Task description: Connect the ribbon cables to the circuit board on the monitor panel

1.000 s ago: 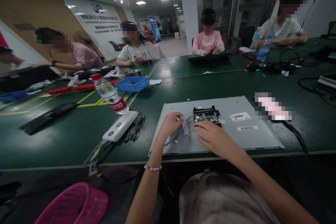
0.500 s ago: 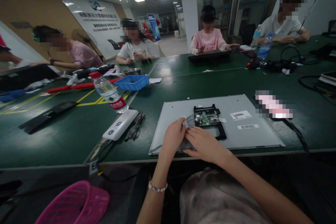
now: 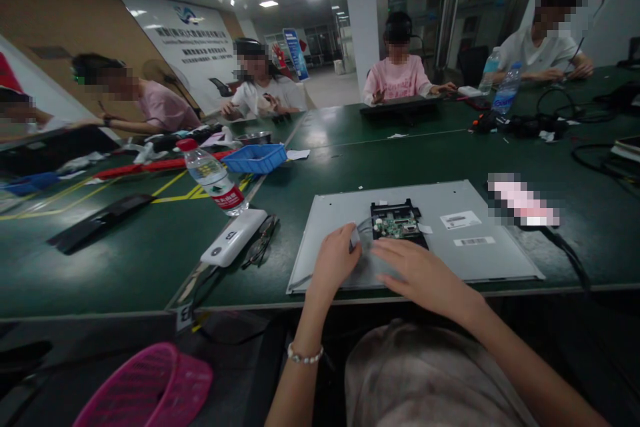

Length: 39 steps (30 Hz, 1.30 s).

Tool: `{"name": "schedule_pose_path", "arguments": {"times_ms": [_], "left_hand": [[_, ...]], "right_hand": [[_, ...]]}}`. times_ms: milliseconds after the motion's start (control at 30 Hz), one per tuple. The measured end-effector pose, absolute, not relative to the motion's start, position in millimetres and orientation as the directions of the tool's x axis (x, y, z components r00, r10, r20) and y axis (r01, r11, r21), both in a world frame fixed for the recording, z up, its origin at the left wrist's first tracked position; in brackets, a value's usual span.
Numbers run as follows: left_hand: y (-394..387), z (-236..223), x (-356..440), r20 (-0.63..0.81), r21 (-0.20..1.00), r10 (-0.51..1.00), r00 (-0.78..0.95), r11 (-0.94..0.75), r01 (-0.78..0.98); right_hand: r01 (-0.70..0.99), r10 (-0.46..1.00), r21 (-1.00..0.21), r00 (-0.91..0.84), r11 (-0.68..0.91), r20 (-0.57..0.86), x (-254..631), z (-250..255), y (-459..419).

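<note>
A flat grey display panel (image 3: 345, 207) lies face down at the table's near edge. On its back sit a black plastic bracket (image 3: 395, 207) and a green circuit board (image 3: 403, 225), with thin grey wires running left from the board. My left hand (image 3: 334, 260) is closed at the panel's left half, its fingers pinching a small greyish-white strip (image 3: 355, 237) that looks like tape, beside the wires. My right hand (image 3: 425, 271) hovers over the panel's lower middle, fingers stretched out and holding nothing; it covers the lower part of the bracket.
Left of the panel are a white power bank (image 3: 234, 238), eyeglasses (image 3: 261, 243) and a water bottle (image 3: 215, 180). A blue tray (image 3: 256, 159) stands beyond. A phone (image 3: 523, 200) with a cable lies right. A pink basket (image 3: 150, 387) is below. Several people sit around the table.
My right hand has moved away to the right from my left hand, and its fingers are now apart from the strip. The left hand stays nearly in place, still pinching.
</note>
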<state>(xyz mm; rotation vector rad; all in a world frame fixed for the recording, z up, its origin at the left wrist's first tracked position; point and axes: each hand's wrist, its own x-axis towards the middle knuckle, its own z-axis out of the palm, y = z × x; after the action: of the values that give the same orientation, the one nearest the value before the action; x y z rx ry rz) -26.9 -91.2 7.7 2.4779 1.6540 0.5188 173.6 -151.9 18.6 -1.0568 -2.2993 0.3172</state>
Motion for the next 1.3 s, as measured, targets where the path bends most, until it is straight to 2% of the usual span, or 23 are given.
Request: {"name": "schedule_pose_path", "arguments": {"times_ms": [133, 233, 367, 567, 667, 800, 1000, 1133, 1300], "left_hand": [[-92.1, 12.4, -19.3, 0.289, 0.270, 0.903, 0.319, -0.397, 0.877], [-95.4, 10.2, -17.9, 0.393, 0.282, 0.872, 0.292, -0.417, 0.864], [-109.6, 8.9, -22.7, 0.424, 0.250, 0.848, 0.319, -0.448, 0.859], [-126.0, 9.7, -29.3, 0.325, 0.077, 0.884, 0.337, -0.380, 0.922], [-124.0, 10.2, -28.0, 0.318, 0.030, 0.889, 0.328, -0.355, 0.934], [-119.3, 15.4, -27.7, 0.387, 0.026, 0.877, 0.286, -0.321, 0.947], [-115.1, 18.6, -39.1, 0.456, 0.059, 0.861, 0.225, -0.282, 0.958], [-113.2, 13.3, -48.6, 0.423, 0.098, 0.882, 0.207, -0.271, 0.957], [-112.7, 13.6, -53.0, 0.413, 0.161, 0.893, 0.180, -0.266, 0.950]], "right_hand": [[0.733, 0.883, -0.526, -0.223, 0.431, 0.413, 221.8, 18.5, -126.6], [0.753, 0.930, -0.579, -0.116, 0.312, 0.350, 249.2, 3.1, -107.2], [0.711, 0.954, -0.649, -0.108, 0.271, 0.280, 262.4, -18.4, -94.6], [0.657, 0.963, -0.711, -0.097, 0.252, 0.251, 259.0, -29.4, -91.0], [0.652, 0.956, -0.707, -0.106, 0.274, 0.273, 257.4, -28.9, -90.9], [0.649, 0.952, -0.707, -0.096, 0.281, 0.291, 256.6, -28.9, -92.7], [0.653, 0.954, -0.731, 0.046, 0.196, 0.297, 263.9, -34.3, -92.6], [0.715, 0.946, -0.689, 0.125, 0.123, 0.298, 270.6, -36.4, -91.9], [0.813, 0.935, -0.573, 0.115, 0.104, 0.334, 271.8, -35.3, -94.0]]}}
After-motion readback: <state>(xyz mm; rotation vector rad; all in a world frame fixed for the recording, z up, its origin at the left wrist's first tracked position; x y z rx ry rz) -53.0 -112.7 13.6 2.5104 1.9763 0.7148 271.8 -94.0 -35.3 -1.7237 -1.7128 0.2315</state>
